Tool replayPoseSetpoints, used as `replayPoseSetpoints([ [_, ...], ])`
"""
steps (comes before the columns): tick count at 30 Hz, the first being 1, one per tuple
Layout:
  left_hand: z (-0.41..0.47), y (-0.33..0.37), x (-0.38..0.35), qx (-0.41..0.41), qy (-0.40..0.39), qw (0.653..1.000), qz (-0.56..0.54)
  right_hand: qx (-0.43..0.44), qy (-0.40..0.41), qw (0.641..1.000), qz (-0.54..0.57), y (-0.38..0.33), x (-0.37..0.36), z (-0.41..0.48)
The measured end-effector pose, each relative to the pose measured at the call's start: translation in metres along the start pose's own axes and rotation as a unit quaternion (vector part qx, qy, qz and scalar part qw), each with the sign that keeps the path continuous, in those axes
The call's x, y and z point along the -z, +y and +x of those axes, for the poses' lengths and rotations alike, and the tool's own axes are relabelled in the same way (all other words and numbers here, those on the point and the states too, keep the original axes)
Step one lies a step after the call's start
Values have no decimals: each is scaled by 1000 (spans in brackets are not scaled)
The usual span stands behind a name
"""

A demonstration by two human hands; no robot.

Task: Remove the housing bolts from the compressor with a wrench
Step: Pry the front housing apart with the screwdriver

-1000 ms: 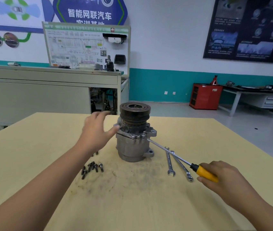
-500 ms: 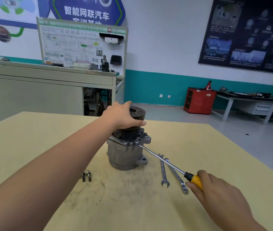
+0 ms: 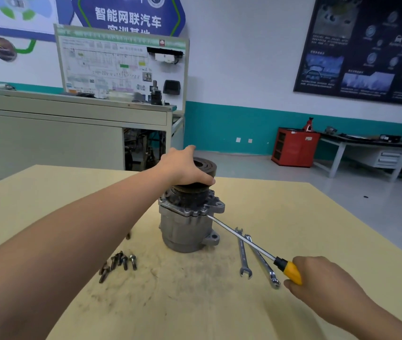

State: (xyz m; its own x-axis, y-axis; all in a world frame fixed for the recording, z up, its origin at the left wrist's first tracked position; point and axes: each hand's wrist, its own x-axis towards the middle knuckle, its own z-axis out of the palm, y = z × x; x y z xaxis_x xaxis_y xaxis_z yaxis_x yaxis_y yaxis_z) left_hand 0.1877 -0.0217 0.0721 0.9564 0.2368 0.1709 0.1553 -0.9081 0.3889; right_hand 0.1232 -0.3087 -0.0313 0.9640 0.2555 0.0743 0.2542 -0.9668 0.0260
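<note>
A grey metal compressor (image 3: 185,229) stands upright on the wooden table (image 3: 317,217), its black pulley (image 3: 207,166) on top. My left hand (image 3: 182,168) grips the pulley from above, thumb curled over its front rim. My right hand (image 3: 322,280) holds a screwdriver by its yellow handle (image 3: 292,271); the long shaft (image 3: 241,239) runs up-left and its tip sits at the seam under the compressor's upper flange. Several removed bolts (image 3: 119,263) lie on the table left of the compressor. Two wrenches (image 3: 244,253) lie side by side to its right, under the screwdriver shaft.
The table surface around the compressor is smudged with grease. A grey workbench (image 3: 72,133) with a display board stands behind the table. A red cabinet (image 3: 293,147) and a white bench (image 3: 366,153) stand at the far right wall.
My left hand moved from beside the compressor's flange onto the pulley and now grips it. The screwdriver tip stayed at the flange seam. The camera moved closer.
</note>
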Motion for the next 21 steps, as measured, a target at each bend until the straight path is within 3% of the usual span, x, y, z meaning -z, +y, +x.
replayPoseSetpoints([
  [10,1,10,1,-13,28,998,-54,4,-87,993,77,5,24,7],
  [16,4,13,1,-16,22,998,-57,-15,-167,971,171,5,36,8],
  [18,3,10,1,-14,19,998,-56,-16,-160,973,165,6,32,8],
  [21,1,1,2,-10,13,999,-42,3,-87,993,84,0,17,7],
])
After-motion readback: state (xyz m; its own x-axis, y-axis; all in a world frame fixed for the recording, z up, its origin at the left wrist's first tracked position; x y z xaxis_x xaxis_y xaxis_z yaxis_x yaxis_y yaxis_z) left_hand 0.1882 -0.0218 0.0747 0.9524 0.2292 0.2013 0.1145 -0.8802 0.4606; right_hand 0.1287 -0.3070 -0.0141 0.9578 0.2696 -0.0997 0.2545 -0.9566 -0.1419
